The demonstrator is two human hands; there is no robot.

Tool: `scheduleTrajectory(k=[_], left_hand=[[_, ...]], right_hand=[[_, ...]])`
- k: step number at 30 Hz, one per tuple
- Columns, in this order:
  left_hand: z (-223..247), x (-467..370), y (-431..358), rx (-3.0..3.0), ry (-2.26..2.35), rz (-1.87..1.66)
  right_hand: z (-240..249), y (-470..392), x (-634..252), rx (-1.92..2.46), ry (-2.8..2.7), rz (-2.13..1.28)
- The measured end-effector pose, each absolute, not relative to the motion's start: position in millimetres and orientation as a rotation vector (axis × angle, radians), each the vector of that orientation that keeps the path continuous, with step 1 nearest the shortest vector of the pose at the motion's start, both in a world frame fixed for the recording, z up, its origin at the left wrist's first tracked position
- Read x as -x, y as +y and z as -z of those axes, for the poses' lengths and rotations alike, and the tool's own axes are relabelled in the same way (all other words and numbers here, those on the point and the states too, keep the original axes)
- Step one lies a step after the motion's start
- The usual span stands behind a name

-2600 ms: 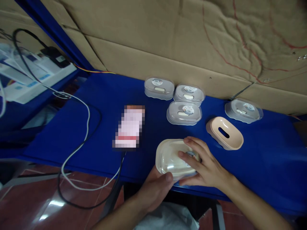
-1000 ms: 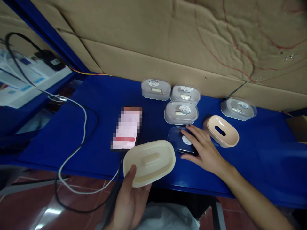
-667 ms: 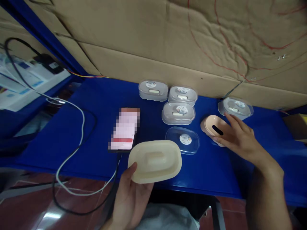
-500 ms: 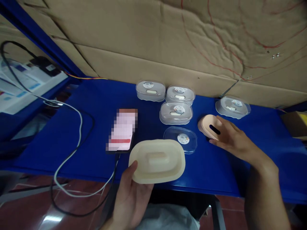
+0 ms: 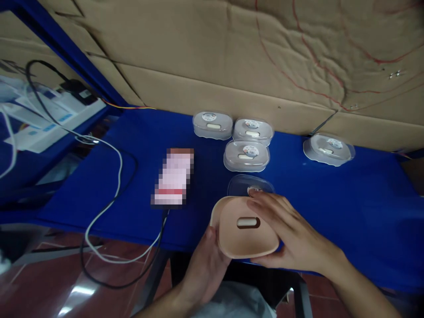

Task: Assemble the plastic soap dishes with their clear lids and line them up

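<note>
- Peach plastic first: head view has a peach dish (image 5: 248, 245) held up over the near edge of the bench (image 5: 334, 207), tilted so you see into the bowl and its long slot.
- A cream dish (image 5: 247, 221) sits nested with it; its pale raised bar shows through that slot, and most of the rest is hidden.
- Left hand (image 5: 207, 260) is gripping the pair from the left side, thumb up against the edge.
- Right hand (image 5: 291, 234) is closed around the right end, fingers over the peach rim, some of them out of sight.
- Just behind the dishes lies a clear lid (image 5: 240, 185), flat on the bench, its round sticker partly covered by the right hand's fingers.
- Further back: three clear-topped boxes (image 5: 247, 165) bunched together, plus a lone clear-topped box (image 5: 327, 152) well off to the right. Round stickers on all of them.
- Left of the dishes there's a phone (image 5: 174, 176), screen pixelated, with a white cable (image 5: 122, 263) and a black cable (image 5: 115, 287) looping off the bench edge.
- Brown cardboard (image 5: 185, 53) lines the back.
</note>
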State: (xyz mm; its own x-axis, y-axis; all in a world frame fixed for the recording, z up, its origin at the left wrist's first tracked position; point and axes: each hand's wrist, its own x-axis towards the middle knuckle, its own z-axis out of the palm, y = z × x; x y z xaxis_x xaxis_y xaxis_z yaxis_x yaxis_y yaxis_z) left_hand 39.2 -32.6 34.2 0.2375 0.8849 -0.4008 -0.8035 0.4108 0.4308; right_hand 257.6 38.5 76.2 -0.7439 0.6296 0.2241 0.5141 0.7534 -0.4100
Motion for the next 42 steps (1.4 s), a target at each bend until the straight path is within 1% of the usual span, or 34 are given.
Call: scheduleTrajectory(k=[6,16,20,23,26,29,32,34,38,42], left_hand=[[-32.7,-35.4,-34.9,-0.244,0.68,-1.191],[-45.8,-27.9,-23.0,0.0,0.709,-1.111],[-50.7,-24.4,-19.1,0.02,0.719,-1.104],[-49.3,-13.3,-24.1,0.037,0.723,-1.128],[-46.1,4.3,-34.6,0.063,0.771,-1.159],[-42.7,18.4,-45.1,0.06,0.836,-1.15],[-37.2,19.6,-51.1,0.064,0.894,-1.16],[-32.4,13.3,-51.7,0.073,0.913,-1.172],[-27.3,-5.0,-44.8,0.013,0.832,-1.158],[-29.2,-15.2,-31.6,-0.101,0.771,-1.128]], right_hand=[[-67.1,38.0,-254.8,0.803,-2.635,-0.331],[-54.2,36.3,-248.3,0.715,-2.606,-0.159],[-52.1,42.5,-252.0,0.703,-2.574,-0.372],[-47.8,52.7,-262.3,0.818,-2.471,-0.532],[-38.7,63.5,-269.9,1.1,-2.462,-0.503],[-31.2,69.4,-270.4,1.232,-2.509,-0.421],[-33.1,68.1,-267.4,1.224,-2.393,-0.457],[-38.5,63.8,-264.8,1.174,-2.287,-0.569],[-46.0,51.4,-255.4,0.896,-2.34,-0.822],[-43.3,42.1,-245.3,0.798,-2.453,-0.744]])
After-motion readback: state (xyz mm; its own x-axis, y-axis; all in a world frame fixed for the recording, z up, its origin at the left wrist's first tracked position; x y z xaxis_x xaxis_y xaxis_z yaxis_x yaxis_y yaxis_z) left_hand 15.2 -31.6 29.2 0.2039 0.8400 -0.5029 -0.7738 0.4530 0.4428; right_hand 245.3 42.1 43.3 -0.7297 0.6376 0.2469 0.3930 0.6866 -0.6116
